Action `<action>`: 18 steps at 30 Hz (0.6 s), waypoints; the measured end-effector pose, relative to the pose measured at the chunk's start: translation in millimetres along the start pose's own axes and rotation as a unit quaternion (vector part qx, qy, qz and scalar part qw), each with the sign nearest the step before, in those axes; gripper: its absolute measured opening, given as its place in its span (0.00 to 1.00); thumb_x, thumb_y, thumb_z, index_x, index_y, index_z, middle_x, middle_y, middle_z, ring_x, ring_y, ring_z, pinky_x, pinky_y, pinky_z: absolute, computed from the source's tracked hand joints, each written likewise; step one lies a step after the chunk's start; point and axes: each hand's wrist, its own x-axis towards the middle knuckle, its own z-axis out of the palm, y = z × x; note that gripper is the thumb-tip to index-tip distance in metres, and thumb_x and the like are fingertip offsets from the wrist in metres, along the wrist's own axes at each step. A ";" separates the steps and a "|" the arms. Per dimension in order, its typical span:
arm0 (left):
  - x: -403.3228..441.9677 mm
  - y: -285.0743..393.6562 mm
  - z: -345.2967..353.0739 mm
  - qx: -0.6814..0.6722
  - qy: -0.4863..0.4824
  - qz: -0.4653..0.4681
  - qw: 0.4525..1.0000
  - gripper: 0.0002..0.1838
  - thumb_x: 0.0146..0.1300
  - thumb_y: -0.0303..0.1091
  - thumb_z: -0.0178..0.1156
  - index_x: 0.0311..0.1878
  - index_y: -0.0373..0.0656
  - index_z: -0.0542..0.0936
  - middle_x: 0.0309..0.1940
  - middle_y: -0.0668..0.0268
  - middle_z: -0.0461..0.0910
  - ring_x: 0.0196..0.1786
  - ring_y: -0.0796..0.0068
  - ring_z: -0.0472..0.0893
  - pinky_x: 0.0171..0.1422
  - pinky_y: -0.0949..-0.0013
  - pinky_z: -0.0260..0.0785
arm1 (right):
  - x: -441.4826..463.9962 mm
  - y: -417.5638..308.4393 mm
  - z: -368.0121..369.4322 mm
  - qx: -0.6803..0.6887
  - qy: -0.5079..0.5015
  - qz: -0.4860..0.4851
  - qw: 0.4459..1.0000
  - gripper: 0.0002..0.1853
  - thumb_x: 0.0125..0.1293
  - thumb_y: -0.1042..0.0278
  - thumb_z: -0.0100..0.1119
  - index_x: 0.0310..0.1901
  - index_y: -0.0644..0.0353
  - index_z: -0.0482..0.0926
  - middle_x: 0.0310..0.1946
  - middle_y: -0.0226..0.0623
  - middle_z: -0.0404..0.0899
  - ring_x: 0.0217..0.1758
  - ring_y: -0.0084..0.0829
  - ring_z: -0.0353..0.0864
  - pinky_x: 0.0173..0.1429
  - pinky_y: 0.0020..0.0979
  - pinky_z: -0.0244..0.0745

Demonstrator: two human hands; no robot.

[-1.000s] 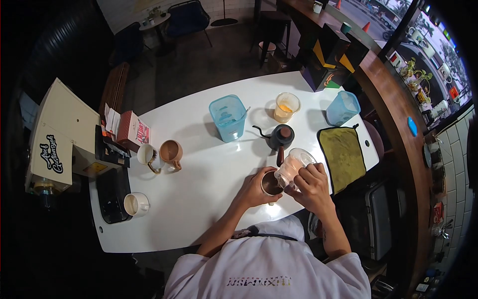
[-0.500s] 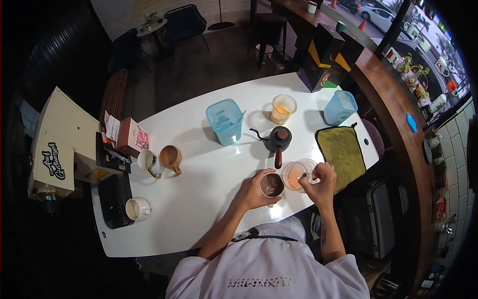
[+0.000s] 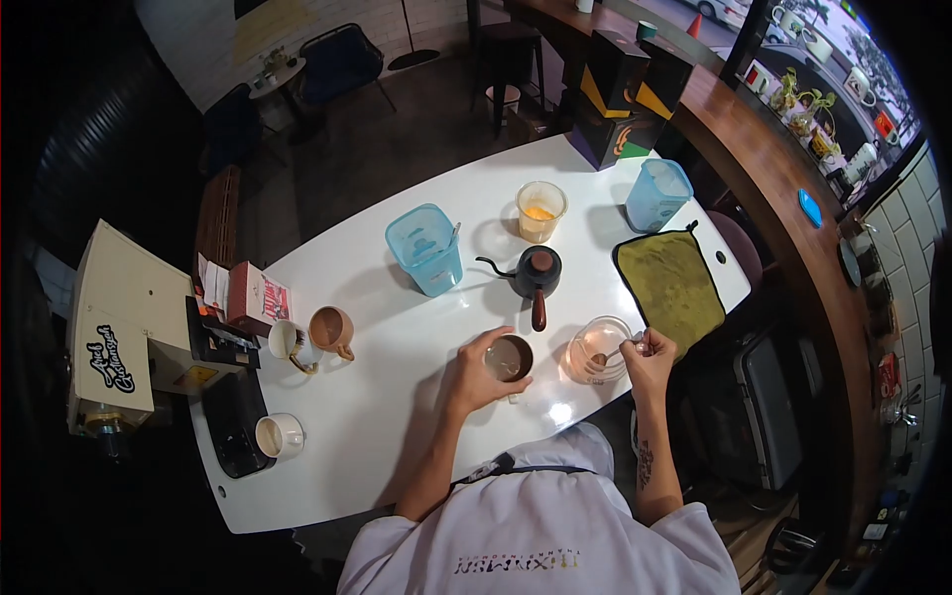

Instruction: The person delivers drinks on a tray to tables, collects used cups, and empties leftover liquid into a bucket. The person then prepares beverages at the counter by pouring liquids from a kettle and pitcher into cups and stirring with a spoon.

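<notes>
My left hand (image 3: 479, 375) is wrapped round a cup (image 3: 509, 358) that holds a brownish liquid. To its right, my right hand (image 3: 650, 362) grips the handle side of a clear glass pitcher (image 3: 598, 349) with a little pinkish content low inside. Pitcher and cup stand apart. Just beyond them is a black gooseneck kettle (image 3: 536, 273), its wooden handle pointing toward me. Behind the kettle sits a glass cup with orange content (image 3: 540, 212). A blue container (image 3: 426, 248) stands to the left, and an olive cloth (image 3: 671, 288) lies right of the kettle.
On the white table (image 3: 367, 416) are a brown mug (image 3: 330, 328), a white mug (image 3: 288, 342) beside it, and another white mug (image 3: 280, 435) near a cream machine (image 3: 124, 327). A second blue container (image 3: 658, 195) and dark boxes (image 3: 625, 99) stand at the back right.
The pitcher, tilted over the cup at first, has moved right and down to the table, upright, with my right hand on its handle. My left hand still holds the cup. The camera view has shifted.
</notes>
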 end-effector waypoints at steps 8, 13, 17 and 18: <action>7.7 -24.3 -34.2 -0.011 0.065 0.010 0.998 0.39 0.35 0.36 0.83 0.56 0.37 0.79 0.42 0.58 0.87 0.45 0.68 0.86 0.56 0.64 0.78 | -17.8 23.9 6.4 0.030 0.016 0.036 0.999 0.19 0.51 0.81 0.60 0.15 0.55 0.59 0.16 0.15 0.59 0.20 0.09 0.52 0.25 0.23 0.43; 11.6 -29.0 -48.3 0.006 0.055 -0.026 0.998 0.39 0.38 0.34 0.82 0.58 0.38 0.79 0.46 0.60 0.85 0.51 0.72 0.83 0.60 0.65 0.75 | -22.9 20.3 9.3 0.047 0.015 0.052 0.997 0.19 0.52 0.79 0.60 0.15 0.55 0.60 0.15 0.15 0.58 0.20 0.09 0.51 0.25 0.24 0.42; 12.6 -31.1 -48.6 -0.003 0.070 -0.026 0.997 0.39 0.37 0.38 0.82 0.56 0.37 0.79 0.44 0.57 0.86 0.48 0.68 0.85 0.58 0.63 0.77 | -22.1 32.1 10.9 0.051 0.023 0.052 0.997 0.19 0.53 0.79 0.60 0.15 0.55 0.60 0.15 0.15 0.58 0.21 0.10 0.51 0.25 0.24 0.42; 12.1 -30.1 -48.6 -0.005 0.069 -0.030 0.997 0.39 0.37 0.38 0.82 0.56 0.37 0.79 0.44 0.57 0.86 0.49 0.68 0.85 0.59 0.63 0.77 | -21.4 38.5 11.3 0.051 0.028 0.049 0.997 0.18 0.53 0.79 0.60 0.15 0.55 0.60 0.16 0.15 0.58 0.21 0.10 0.51 0.25 0.24 0.43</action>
